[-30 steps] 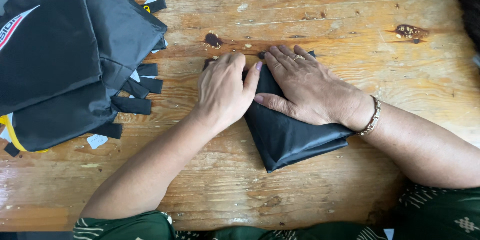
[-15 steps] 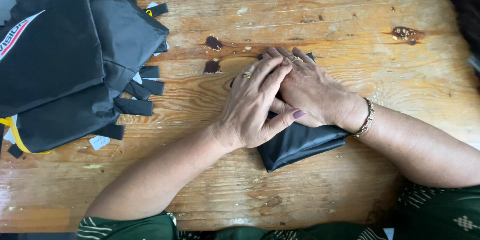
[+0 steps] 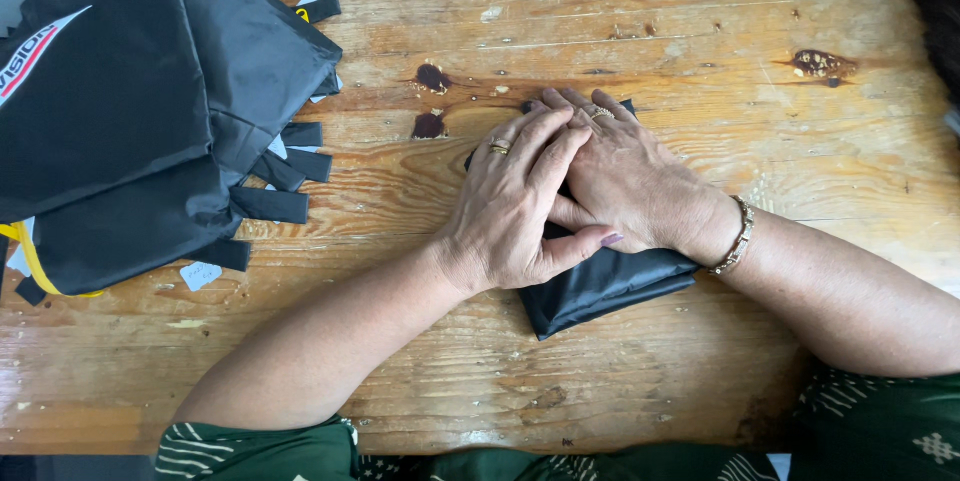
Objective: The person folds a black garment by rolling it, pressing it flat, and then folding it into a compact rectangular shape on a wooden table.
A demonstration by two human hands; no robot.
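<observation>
- The folded black fabric bundle (image 3: 600, 286) lies flat on the wooden table (image 3: 700, 31), and everything below is placed from that bundle.
- The right hand (image 3: 630, 181) rests palm down on top of the bundle, fingers stretched toward its far edge, with a ring on one finger and a metal bracelet (image 3: 738, 236) at the wrist just to the bundle's right.
- The left hand (image 3: 520, 206) lies over the right hand's fingers, also flat and pressing down; its thumb points across the bundle's near half, and it wears a gold ring.
- Both hands are together, overlapping, laid flat on the cloth rather than curled round it; neither hand grips anything.
- Only the near right corner and lower edge of the bundle show beyond the hands; how many layers it has is hard to tell.
- Well to the left of the bundle sits a pile of black bags (image 3: 130, 111) with short black straps (image 3: 270, 203) sticking out toward it, and a yellow trim at the pile's lower left.
- Just beyond the bundle's far left corner are two dark knots (image 3: 431, 101) in the wood.
- Green patterned sleeves (image 3: 260, 446) show at the near edge of the table.
</observation>
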